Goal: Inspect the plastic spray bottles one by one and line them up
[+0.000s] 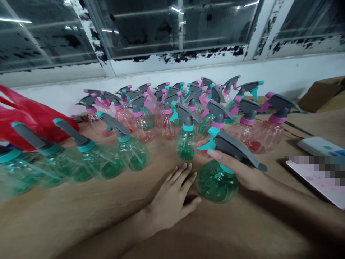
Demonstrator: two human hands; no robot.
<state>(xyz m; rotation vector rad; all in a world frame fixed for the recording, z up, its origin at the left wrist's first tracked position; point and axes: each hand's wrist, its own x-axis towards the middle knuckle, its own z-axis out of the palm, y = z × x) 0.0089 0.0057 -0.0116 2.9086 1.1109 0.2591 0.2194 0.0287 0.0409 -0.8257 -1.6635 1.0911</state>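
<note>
My right hand (pixel 245 171) is wrapped round the neck of a green spray bottle (pixel 218 183) with a grey and teal trigger head. That bottle stands in front of me, its nozzle pointing left. Flat on the table rests my left hand (pixel 175 198), fingers stretched out and holding nothing, just left of the bottle. Beyond its fingertips stands another green spray bottle (pixel 185 144). To the left is a row of green spray bottles, among them the nearest one (pixel 133 153). Several pink bottles, one of them a pink spray bottle (pixel 266 131), crowd together with green ones farther back.
A red plastic bag (pixel 35 118) lies at the far left. On the right are a flat device with a pale screen (pixel 315 180), a white box with blue buttons (pixel 320 145) and a cardboard box (pixel 323 95). Windows (pixel 172 28) rise behind the table (pixel 107 216).
</note>
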